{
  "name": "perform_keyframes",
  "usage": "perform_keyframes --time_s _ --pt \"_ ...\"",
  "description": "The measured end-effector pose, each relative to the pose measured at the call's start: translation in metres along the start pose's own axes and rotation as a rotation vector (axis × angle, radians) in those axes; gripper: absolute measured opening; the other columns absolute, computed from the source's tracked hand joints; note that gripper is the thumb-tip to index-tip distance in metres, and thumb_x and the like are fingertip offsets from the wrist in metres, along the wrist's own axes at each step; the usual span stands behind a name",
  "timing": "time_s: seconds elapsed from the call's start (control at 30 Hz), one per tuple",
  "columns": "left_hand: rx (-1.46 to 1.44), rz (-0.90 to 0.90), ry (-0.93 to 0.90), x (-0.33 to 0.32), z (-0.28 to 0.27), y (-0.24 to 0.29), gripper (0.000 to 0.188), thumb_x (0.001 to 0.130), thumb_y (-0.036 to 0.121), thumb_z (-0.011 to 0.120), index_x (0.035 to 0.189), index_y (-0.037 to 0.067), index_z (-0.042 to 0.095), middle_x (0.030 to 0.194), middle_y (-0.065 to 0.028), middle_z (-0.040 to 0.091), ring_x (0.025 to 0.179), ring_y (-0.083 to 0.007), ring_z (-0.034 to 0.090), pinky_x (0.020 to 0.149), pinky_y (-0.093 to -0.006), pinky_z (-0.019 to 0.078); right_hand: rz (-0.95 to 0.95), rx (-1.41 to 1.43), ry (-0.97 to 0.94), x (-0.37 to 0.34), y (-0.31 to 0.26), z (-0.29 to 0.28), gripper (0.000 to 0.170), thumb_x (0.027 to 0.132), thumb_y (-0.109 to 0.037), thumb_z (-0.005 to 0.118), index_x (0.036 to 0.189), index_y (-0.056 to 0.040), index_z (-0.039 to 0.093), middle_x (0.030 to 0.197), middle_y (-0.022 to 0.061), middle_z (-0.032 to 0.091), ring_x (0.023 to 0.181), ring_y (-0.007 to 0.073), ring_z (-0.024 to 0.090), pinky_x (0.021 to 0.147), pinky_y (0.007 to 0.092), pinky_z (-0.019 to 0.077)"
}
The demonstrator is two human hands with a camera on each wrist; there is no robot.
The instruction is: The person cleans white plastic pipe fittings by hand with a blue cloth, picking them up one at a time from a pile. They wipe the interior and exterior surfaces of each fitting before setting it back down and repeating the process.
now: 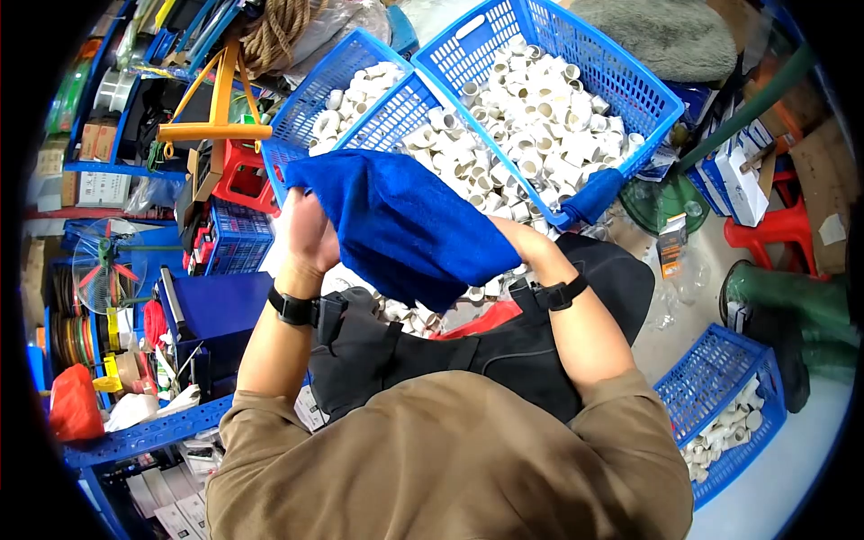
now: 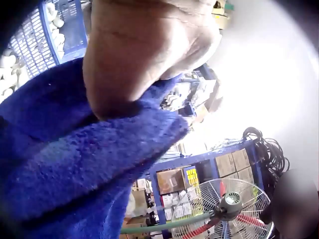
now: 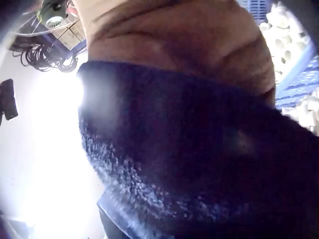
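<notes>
A blue towel is stretched between both hands, above the white pipe fittings. My left hand grips its left side, the fingers partly covered by the cloth. In the left wrist view, a thick fold of the towel hangs beside the left hand. My right hand holds the towel's right end, with its fingers hidden by the fabric. Seen from the right wrist, dark cloth lies right against the right hand.
Blue plastic baskets full of fittings stand ahead. Another basket with fittings sits at lower right. A second blue cloth hangs over a basket corner. Red stools are at right; shelves and a fan are at left.
</notes>
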State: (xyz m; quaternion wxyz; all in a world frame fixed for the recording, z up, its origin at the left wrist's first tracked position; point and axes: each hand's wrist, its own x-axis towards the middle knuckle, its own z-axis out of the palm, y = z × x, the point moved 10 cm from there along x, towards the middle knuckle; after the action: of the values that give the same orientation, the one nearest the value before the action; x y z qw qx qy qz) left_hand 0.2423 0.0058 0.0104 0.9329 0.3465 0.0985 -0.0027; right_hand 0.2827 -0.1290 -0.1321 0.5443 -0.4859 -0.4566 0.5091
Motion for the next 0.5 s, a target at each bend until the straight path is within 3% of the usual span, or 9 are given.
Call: perform_keyframes --time_s 0.07,0.1,0.13,0.2,0.23,0.33,0.37,0.47,0.5 --pt "0.15 -0.146 0.312 0.0 -0.036 -0.011 0.071 0.104 0.051 0.021 0.143 -0.005 0.042 0.143 -0.0241 0.05 0.13 -0.04 0.051 0.113 -0.0526 0.0366 -0.133 0.068 0.168 -0.016 -0.024 -0.021 0.052 0.084 -0.019 0.075 0.131 -0.0026 0.061 0.13 0.0107 0.065 0.111 0.0148 0.06 0.098 0.0313 0.0474" --pt "0.191 -0.234 0.345 -0.003 -0.044 -0.018 0.069 0.106 0.047 0.02 0.143 -0.008 0.041 0.144 -0.0255 0.049 0.13 -0.0384 0.051 0.114 -0.0513 0.0372 -0.175 0.417 0.217 -0.012 -0.026 -0.027 0.052 0.083 -0.013 0.076 0.131 -0.0027 0.061 0.13 0.0095 0.065 0.113 0.0163 0.061 0.099 0.0324 0.0473" --pt "0.216 -0.301 0.46 -0.007 -0.049 -0.024 0.068 0.106 0.045 0.02 0.141 -0.008 0.043 0.14 -0.0252 0.053 0.124 -0.0361 0.057 0.108 -0.0484 0.0457 -0.292 -0.437 0.211 -0.021 -0.08 -0.02 0.049 0.086 -0.009 0.072 0.133 -0.0005 0.059 0.134 0.0095 0.062 0.12 0.0192 0.059 0.104 0.0343 0.0457" --pt "0.248 -0.512 0.473 -0.02 -0.079 -0.034 0.067 0.106 0.046 0.021 0.137 -0.007 0.048 0.13 -0.0227 0.061 0.113 -0.0335 0.065 0.098 -0.0438 0.0541 -0.517 -0.01 0.343 -0.025 -0.043 -0.042 0.05 0.089 -0.008 0.069 0.136 0.0011 0.056 0.138 0.011 0.059 0.126 0.0234 0.057 0.106 0.0363 0.0447" --pt "0.188 -0.468 0.539 -0.019 -0.08 -0.037 0.061 0.104 0.04 0.027 0.13 -0.008 0.054 0.119 -0.0202 0.068 0.103 -0.0309 0.07 0.091 -0.0403 0.0582 -0.292 0.869 0.268 -0.022 -0.001 -0.044 0.051 0.09 -0.01 0.068 0.138 0.0004 0.053 0.14 0.0121 0.057 0.126 0.0234 0.056 0.106 0.037 0.0447" --pt "0.004 -0.455 0.399 -0.017 -0.095 -0.029 0.053 0.1 0.032 0.034 0.123 -0.009 0.058 0.116 -0.0181 0.07 0.1 -0.0283 0.071 0.09 -0.04 0.0585 -0.231 0.022 0.48 -0.045 -0.013 -0.064 0.05 0.092 -0.012 0.068 0.138 -0.0007 0.053 0.137 0.012 0.059 0.123 0.0238 0.058 0.105 0.0369 0.0458" --pt "0.186 -0.417 0.477 -0.02 -0.1 -0.019 0.052 0.097 0.031 0.034 0.114 -0.011 0.06 0.099 -0.0147 0.073 0.09 -0.0248 0.072 0.086 -0.0376 0.0597 -0.229 0.023 0.477 -0.048 -0.022 -0.063 0.05 0.092 -0.012 0.068 0.138 -0.0007 0.053 0.137 0.012 0.059 0.123 0.0238 0.058 0.105 0.0369 0.0458" --pt "0.737 -0.134 0.533 -0.017 -0.087 0.012 0.052 0.092 0.013 0.064 0.134 -0.01 0.044 0.116 -0.016 0.067 0.098 -0.0207 0.069 0.089 -0.0351 0.0565 -0.033 0.217 0.575 -0.056 -0.032 -0.07 0.048 0.088 -0.011 0.071 0.133 -0.0011 0.057 0.132 0.0116 0.064 0.119 0.0213 0.06 0.102 0.0353 0.0474" --pt "0.748 -0.117 0.411 -0.008 -0.068 0.013 0.073 0.086 0.0 0.073 0.142 -0.007 0.028 0.123 -0.0175 0.063 0.101 -0.0203 0.067 0.087 -0.0346 0.0563 -0.102 -0.124 0.565 -0.06 -0.056 -0.073 0.045 0.088 -0.008 0.069 0.131 -0.0001 0.059 0.129 0.0121 0.065 0.117 0.02 0.061 0.101 0.0342 0.0475"
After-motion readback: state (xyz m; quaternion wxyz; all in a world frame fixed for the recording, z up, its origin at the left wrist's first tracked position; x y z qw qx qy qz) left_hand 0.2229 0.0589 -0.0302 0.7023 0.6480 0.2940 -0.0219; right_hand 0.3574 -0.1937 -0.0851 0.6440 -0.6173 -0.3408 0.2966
